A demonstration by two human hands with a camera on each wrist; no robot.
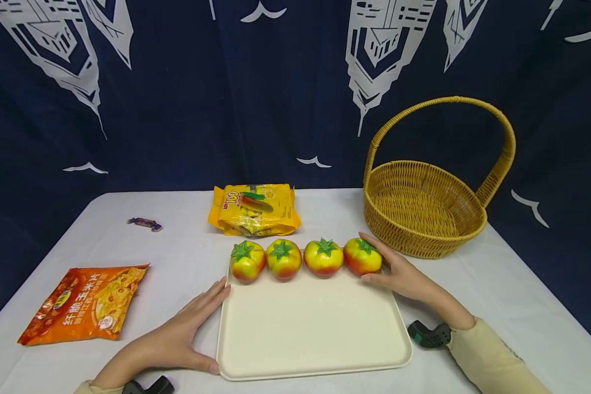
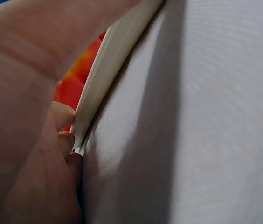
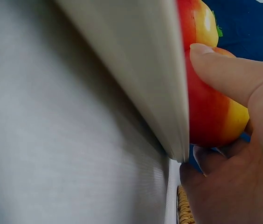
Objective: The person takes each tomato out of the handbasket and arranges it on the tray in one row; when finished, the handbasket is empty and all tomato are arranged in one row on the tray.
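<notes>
A cream rectangular tray (image 1: 315, 328) lies on the table, with a row of yellow-red tomatoes along its far edge. My left hand (image 1: 177, 334) rests at the tray's left side, fingers extended and thumb apart, fingertips right at the rim. At the far right corner, my right hand (image 1: 406, 276) holds the rightmost tomato (image 1: 359, 260) between thumb and fingers. In the right wrist view the thumb presses the front of this tomato (image 3: 211, 112) while the other fingers curl behind it, partly hidden. Beside it sits another tomato (image 1: 323, 258).
Behind the tray lies a yellow snack bag (image 1: 256, 210). A wicker basket (image 1: 423, 235) with a tall handle stands at the back right, close to my right hand. Left of the tray are an orange snack packet (image 1: 86, 303) and a small wrapped candy (image 1: 145, 223).
</notes>
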